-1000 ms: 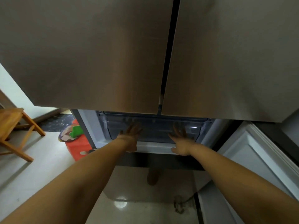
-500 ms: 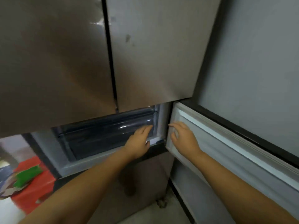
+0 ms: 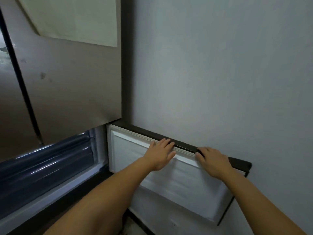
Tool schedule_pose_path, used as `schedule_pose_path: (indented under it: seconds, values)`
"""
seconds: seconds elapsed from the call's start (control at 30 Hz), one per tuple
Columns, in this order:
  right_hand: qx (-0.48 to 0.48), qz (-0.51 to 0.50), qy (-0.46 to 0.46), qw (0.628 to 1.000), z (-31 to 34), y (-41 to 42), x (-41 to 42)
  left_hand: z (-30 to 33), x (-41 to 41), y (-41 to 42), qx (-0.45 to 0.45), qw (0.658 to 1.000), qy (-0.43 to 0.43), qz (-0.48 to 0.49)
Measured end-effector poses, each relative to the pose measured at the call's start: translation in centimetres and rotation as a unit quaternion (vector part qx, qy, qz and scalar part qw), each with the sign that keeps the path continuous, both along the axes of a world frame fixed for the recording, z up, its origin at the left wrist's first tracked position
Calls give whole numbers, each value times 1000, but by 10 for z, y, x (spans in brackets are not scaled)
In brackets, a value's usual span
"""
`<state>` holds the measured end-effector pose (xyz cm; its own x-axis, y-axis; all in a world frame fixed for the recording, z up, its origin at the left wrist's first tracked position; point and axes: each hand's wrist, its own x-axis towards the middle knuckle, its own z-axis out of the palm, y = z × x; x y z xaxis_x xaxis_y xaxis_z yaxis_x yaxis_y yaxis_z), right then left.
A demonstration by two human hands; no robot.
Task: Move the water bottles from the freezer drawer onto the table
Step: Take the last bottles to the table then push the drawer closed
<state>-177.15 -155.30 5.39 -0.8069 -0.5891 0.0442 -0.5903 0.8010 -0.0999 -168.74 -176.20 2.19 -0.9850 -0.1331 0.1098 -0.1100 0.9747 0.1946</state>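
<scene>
No water bottle is in view. The freezer drawer (image 3: 45,167), dark translucent plastic, sits pushed into the open compartment at lower left. The lower freezer door (image 3: 177,182) is swung open to the right, its white inner liner facing me and its dark top edge against the wall. My left hand (image 3: 160,155) lies flat on the liner just under the door's top gasket, fingers apart. My right hand (image 3: 213,161) rests on the top edge farther right, fingertips touching the dark rim. Neither hand holds anything.
The brown upper fridge doors (image 3: 67,85) are closed above the drawer, with a pale sheet (image 3: 76,19) stuck on the right one. A grey wall (image 3: 220,73) fills the right side, close behind the open door. Floor shows at the bottom.
My view has swung right. Both hands left the drawer front; the left hand moved from the drawer to the open door, and the right slid farther along the door's top edge.
</scene>
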Motion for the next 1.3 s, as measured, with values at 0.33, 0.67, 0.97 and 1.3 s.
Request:
schedule_pose_path:
  seconds: [0.33, 0.67, 0.97, 1.3]
  values:
    - [61, 174, 3, 983, 19, 6, 51, -6, 73, 42, 64, 982, 71, 160]
    - [14, 430, -88, 899, -25, -21, 140, 28, 221, 112, 326, 886, 138, 299]
    - [-4, 493, -2, 870, -49, -144, 225, 9, 310, 91, 21, 918, 40, 393]
    - [-32, 522, -23, 852, -69, -291, 292, -57, 377, -78, -196, 837, 12, 510]
